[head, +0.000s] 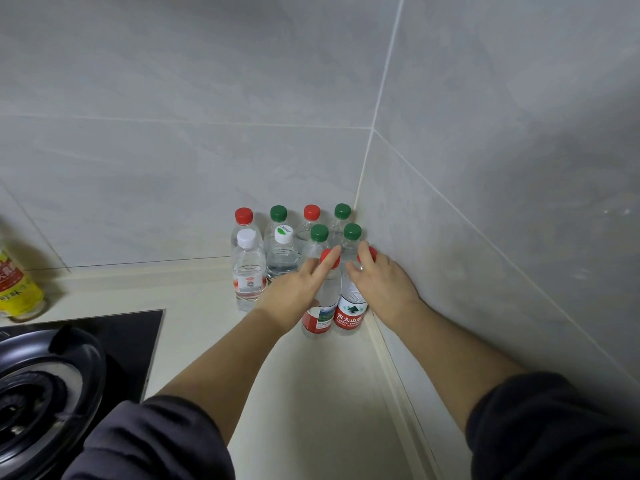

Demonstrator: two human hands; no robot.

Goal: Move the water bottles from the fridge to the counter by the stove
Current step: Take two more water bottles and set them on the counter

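Several clear water bottles with red, green and white caps (281,251) stand clustered in the tiled corner of the cream counter (311,382). Two red-capped, red-labelled bottles stand at the front of the cluster. My left hand (294,292) lies against the left front bottle (325,306). Its fingers are stretched apart and the index fingertip touches the red cap. My right hand (384,282) curls over the neck and cap of the right front bottle (349,310), which stands on the counter next to the right wall.
A black gas stove (52,386) with its burner fills the lower left. A yellow-labelled bottle (17,289) stands by the back wall at the far left. Grey tiled walls close in the corner behind and to the right.
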